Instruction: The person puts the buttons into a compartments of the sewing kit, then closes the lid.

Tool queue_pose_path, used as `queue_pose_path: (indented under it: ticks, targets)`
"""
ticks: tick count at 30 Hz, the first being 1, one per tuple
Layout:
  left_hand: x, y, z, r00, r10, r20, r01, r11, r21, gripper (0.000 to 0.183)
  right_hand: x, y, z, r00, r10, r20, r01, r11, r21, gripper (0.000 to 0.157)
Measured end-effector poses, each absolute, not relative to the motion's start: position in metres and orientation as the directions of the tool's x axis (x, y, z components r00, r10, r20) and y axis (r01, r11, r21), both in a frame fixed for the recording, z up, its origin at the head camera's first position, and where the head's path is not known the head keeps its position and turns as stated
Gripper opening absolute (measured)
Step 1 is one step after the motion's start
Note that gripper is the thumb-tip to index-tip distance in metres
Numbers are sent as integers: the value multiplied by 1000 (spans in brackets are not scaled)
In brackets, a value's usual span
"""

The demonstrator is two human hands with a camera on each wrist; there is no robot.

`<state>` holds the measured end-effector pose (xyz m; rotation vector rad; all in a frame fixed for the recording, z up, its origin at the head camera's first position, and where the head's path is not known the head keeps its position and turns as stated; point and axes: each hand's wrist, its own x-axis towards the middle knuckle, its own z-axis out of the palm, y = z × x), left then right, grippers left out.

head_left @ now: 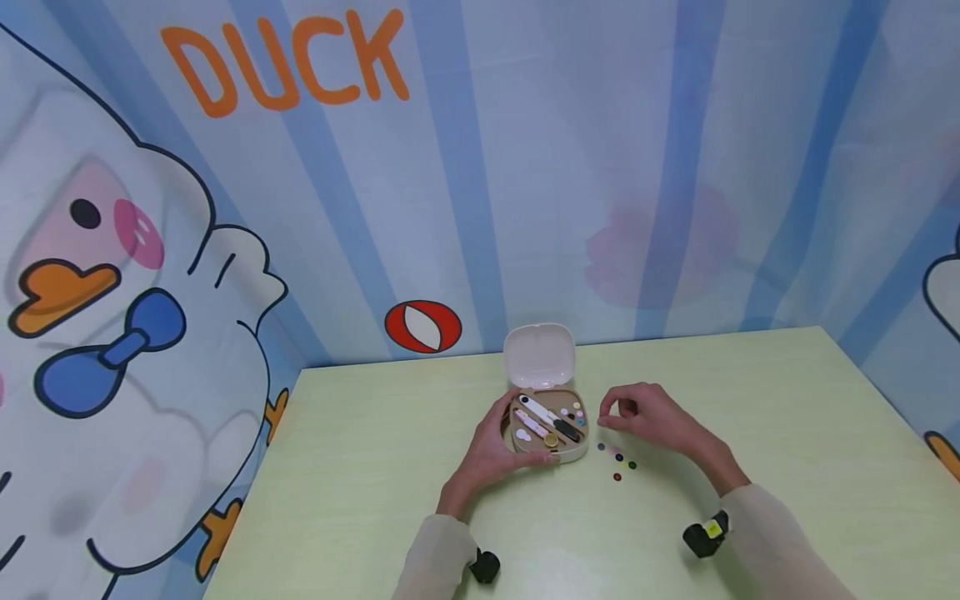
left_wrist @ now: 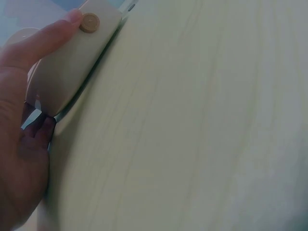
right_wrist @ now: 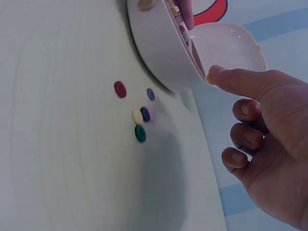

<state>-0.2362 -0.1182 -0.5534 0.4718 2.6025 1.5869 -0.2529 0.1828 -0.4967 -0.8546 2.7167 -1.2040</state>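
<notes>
An open sewing kit case [head_left: 573, 453] stands on the table with its pale lid [head_left: 538, 357] tipped up behind it. My left hand [head_left: 486, 454] grips the case from the left, thumb along the front beside a round brown catch [left_wrist: 90, 22]. Inside lie a white-and-black tool [head_left: 551, 417], a pink-and-white tool [head_left: 531, 423] and several small buttons [head_left: 576, 408]. To the right of the case, my right hand [head_left: 656, 419] pinches a small orange-yellow button [right_wrist: 210, 80] between thumb and forefinger, close to the case's rim.
Several loose buttons lie on the table [head_left: 337, 500] right of the case, among them a red one [right_wrist: 120, 89] and a green one [right_wrist: 140, 133]. A blue-striped cartoon backdrop [head_left: 525, 167] rises behind the table's far edge.
</notes>
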Motion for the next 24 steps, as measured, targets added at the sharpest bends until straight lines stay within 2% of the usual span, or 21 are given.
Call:
queue_pose_path:
  ticks: [8,24]
  targets:
    - [-236,-118,-552,-955,281,93,212,432,876,116,-265,164,-501,-858,-486,163,-432,513,-742,5]
    - [-234,-117,-551,-959,268,92,208,448,869,116,-273,144,-513,-904,-409,124,-349,539,-767,6]
